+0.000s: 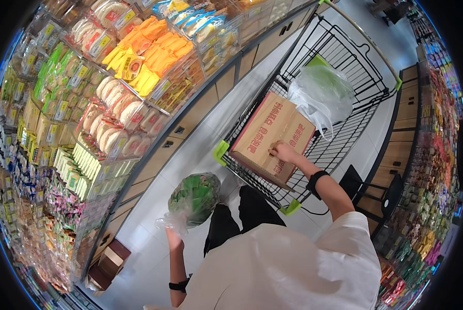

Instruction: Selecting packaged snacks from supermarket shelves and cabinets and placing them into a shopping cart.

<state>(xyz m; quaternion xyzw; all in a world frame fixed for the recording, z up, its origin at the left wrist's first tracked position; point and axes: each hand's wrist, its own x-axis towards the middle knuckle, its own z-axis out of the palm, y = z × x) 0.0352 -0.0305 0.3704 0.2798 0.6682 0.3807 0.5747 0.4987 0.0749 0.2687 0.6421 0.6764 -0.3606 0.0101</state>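
My left hand (pixel 174 236) grips the gathered neck of a clear plastic bag (pixel 195 199) beside my legs. Green packaging or produce shows through the plastic; I cannot tell which. The bag partly hides the fingers. My right hand (pixel 285 151) is on top of a printed cardboard box (pixel 260 133), its fingers curled into the middle seam of the lid. This box lies tilted in the near end of a black wire shopping cart (pixel 334 155) with green corner pieces. Farther in, a translucent plastic bag (pixel 324 95) with something green inside touches the box.
Along the left runs a shelf of clear bins with packaged flatbreads (pixel 107 133) and orange and yellow snack packs (pixel 150 50). A brown open carton (pixel 109 263) stands on the floor by it. A black stool (pixel 390 195) and another stocked shelf (pixel 439 147) flank the cart's right.
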